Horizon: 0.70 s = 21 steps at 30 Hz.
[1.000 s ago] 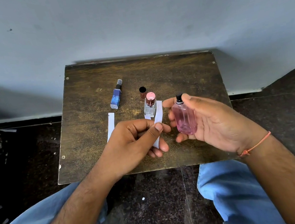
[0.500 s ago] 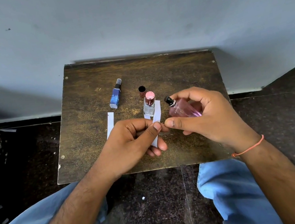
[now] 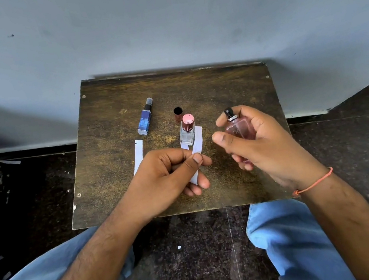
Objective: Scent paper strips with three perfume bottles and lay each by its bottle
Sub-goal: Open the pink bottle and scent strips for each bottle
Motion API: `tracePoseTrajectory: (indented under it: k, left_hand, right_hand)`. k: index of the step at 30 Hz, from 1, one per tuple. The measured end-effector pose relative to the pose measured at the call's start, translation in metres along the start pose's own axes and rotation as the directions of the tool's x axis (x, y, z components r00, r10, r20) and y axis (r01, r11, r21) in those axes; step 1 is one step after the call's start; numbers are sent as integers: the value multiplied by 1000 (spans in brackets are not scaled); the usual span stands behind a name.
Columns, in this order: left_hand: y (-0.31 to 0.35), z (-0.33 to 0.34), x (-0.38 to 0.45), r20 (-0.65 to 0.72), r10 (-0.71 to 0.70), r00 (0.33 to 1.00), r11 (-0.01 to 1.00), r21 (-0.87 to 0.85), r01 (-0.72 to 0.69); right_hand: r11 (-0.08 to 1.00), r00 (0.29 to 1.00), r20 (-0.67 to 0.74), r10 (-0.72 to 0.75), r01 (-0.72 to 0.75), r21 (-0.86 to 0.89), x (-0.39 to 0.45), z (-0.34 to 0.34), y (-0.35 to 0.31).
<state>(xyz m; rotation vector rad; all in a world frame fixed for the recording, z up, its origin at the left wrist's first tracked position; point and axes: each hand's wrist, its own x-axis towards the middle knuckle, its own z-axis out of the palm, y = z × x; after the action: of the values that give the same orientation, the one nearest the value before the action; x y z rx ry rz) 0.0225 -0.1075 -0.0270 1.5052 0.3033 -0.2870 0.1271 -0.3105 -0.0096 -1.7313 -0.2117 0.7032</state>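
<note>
Since half a second ago: right hand (image 3: 262,141) has rocked the pink bottle (image 3: 241,128) up from a leftward tilt to nearly upright, nozzle now pointing up and away. Left hand (image 3: 174,173) unchanged.

Right hand: wrapped around pink bottle, thumb free in front, index finger by the black sprayer. Left hand: closed, thumb pinching a paper strip (image 3: 196,152) against its fingers; strip's far end reaches up beside the clear bottle (image 3: 187,130).

Step, likely: scent this strip from the pink bottle. To do it well: turn nozzle toward the strip's free end, keep it close but not touching, one short press, pinching fingers out of the spray.

Farther out on the surface (image 3: 230,83): clear bottle stands capped in pink, loose brown cap (image 3: 178,114) just behind; blue bottle (image 3: 146,119) lies flat, second strip (image 3: 138,155) just below it.
</note>
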Motion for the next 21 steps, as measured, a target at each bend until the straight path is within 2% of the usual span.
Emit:
tracePoseTrajectory:
  k: [4, 7, 11, 16, 21]
  left_hand:
    - [0, 0, 0, 3, -7, 1000, 1000, 6, 7]
    - [0, 0, -1, 17, -13, 1000, 1000, 12, 13]
    - [-1, 1, -1, 41, -26, 999, 1000, 16, 26]
    - [-1, 3, -1, 67, -40, 997, 999, 30, 38]
    - [-1, 4, -2, 77, -46, 996, 998, 44, 43]
  right_hand:
    - [954, 982, 134, 136, -166, 248, -1, 2, -7]
    - [933, 972, 124, 199, -226, 278, 1, 3, -7]
    - [971, 985, 31, 169, -172, 166, 1, 7, -4]
    - [998, 998, 17, 60, -60, -31, 0, 13, -1]
    - [929, 990, -83, -116, 78, -362, -1, 11, 2]
